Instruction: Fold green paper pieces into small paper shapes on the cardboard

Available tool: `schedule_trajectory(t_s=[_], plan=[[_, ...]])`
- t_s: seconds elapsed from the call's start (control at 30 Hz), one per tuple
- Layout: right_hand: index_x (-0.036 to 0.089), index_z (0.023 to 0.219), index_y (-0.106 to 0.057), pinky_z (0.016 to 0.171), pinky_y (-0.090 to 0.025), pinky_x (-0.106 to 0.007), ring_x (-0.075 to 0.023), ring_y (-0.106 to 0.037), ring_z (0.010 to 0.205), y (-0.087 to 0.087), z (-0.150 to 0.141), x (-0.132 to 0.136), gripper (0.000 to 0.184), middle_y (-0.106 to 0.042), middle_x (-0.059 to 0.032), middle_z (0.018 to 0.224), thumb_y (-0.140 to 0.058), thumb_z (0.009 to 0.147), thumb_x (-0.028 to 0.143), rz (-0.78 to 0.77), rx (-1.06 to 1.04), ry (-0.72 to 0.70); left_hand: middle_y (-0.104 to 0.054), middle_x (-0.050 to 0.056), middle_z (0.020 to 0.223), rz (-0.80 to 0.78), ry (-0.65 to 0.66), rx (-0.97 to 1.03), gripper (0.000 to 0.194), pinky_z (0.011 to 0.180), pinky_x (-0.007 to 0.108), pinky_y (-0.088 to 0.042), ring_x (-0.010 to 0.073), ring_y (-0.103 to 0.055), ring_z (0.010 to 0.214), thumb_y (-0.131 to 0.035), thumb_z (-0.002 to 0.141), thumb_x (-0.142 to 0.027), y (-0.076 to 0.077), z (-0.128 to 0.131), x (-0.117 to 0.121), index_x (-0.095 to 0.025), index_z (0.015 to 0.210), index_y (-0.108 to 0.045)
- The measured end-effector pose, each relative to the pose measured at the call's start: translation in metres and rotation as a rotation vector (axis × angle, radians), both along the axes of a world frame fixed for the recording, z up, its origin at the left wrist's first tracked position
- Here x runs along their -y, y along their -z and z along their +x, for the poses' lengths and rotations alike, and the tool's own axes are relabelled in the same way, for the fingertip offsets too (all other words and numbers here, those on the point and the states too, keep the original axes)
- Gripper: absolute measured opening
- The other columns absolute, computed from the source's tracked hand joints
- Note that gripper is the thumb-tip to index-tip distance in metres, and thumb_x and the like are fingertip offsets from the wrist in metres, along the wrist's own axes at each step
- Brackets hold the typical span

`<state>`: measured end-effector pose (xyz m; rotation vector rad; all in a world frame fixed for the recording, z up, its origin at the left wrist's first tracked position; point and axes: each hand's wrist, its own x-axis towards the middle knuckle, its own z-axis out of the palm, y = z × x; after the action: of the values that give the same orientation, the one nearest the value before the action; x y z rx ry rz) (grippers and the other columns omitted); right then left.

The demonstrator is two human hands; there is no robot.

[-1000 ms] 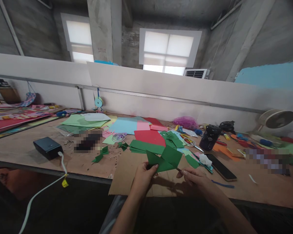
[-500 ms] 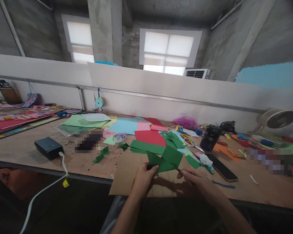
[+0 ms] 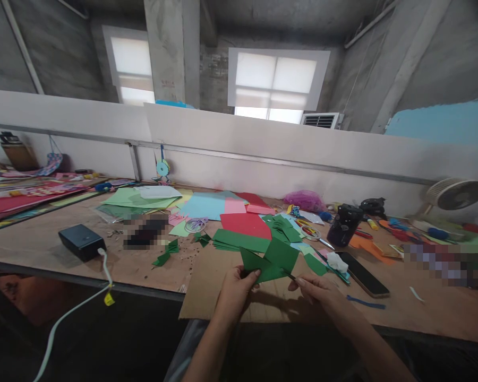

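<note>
My left hand (image 3: 241,284) pinches a folded piece of green paper (image 3: 276,260) between thumb and fingers, holding it up over a sheet of cardboard (image 3: 205,286). The paper has several pointed flaps standing out from it. In my right hand (image 3: 313,289) is a thin, dark, pen-like tool (image 3: 290,276), its tip against the right side of the green paper. Its exact kind is too small to make out. Just behind lies a stack of green paper strips (image 3: 239,241), with more green pieces (image 3: 284,228) to its right.
A phone (image 3: 364,273), a crumpled tissue (image 3: 337,261) and a black tumbler (image 3: 344,225) stand or lie to the right. Scissors (image 3: 318,237) rest behind. On the left sit a black box (image 3: 82,241) with a white cable and small green folded scraps (image 3: 167,253). Coloured sheets (image 3: 245,225) lie farther back.
The tip of the thin tool has moved slightly up and left onto the green paper. Both hands keep their hold; the camera view has shifted a little.
</note>
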<state>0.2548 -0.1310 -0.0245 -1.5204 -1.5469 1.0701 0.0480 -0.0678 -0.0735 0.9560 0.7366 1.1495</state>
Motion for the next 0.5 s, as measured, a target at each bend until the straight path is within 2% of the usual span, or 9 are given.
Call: schedule_trajectory(t_s=[0.2,0.5], plan=[[0.016,0.080,-0.069,0.056,-0.025,-0.027,-0.0141,-0.038,0.060,0.0045,-0.0004,-0.0029,0.044,-0.036,0.0036,0.055,-0.049,0.084,0.056,0.006,-0.036,0.007,-0.067,0.005,0.074,0.037,-0.001,-0.023,0.031,0.056,0.023,-0.041,0.0121,-0.052,0.060,-0.077,0.063,-0.035,-0.0001,-0.0001,0.0000,-0.010,0.082,-0.072],[0.016,0.081,-0.067,0.054,-0.020,-0.027,-0.0119,-0.031,0.055,0.0104,0.0010,-0.0051,0.044,-0.032,0.0053,0.054,-0.049,0.085,0.055,0.013,-0.036,0.004,-0.067,0.007,0.077,0.026,-0.004,-0.004,0.034,0.058,0.024,-0.042,0.0135,-0.053,0.064,-0.078,0.062,-0.034,0.0049,0.0012,-0.0014,-0.009,0.084,-0.071]])
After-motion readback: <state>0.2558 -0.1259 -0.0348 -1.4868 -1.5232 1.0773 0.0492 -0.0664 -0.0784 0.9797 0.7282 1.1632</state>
